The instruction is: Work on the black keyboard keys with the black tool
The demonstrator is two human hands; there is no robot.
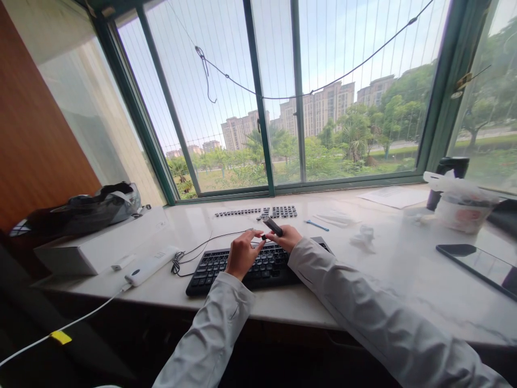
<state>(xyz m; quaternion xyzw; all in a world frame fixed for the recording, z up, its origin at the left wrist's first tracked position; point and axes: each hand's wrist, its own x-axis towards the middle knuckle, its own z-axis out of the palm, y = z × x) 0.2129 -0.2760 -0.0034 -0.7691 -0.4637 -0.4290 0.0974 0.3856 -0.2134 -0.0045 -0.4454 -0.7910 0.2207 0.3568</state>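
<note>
Over the black keyboard [258,272], both my hands are close together. My left hand [241,254] is closed, its thumb and fingertip pinching a small dark piece [264,237] that looks like a keycap, with a greenish tint. Inside my right hand [288,238] is a short, thick black stick-like tool [273,226]; its exact kind is unclear. The tool tilts up to the left, and the right fingertips are near the small piece. Behind the keyboard, loose black keycaps [284,211] lie in rows. My hands and sleeves hide part of the keys.
A coiled black cable [177,262] lies left of the keyboard, near a white power strip [151,265] and a white box [92,245]. To the right are a blue stick tool [317,225], crumpled tissue [363,237], a phone-like tablet [480,267] and a bagged tub [460,207].
</note>
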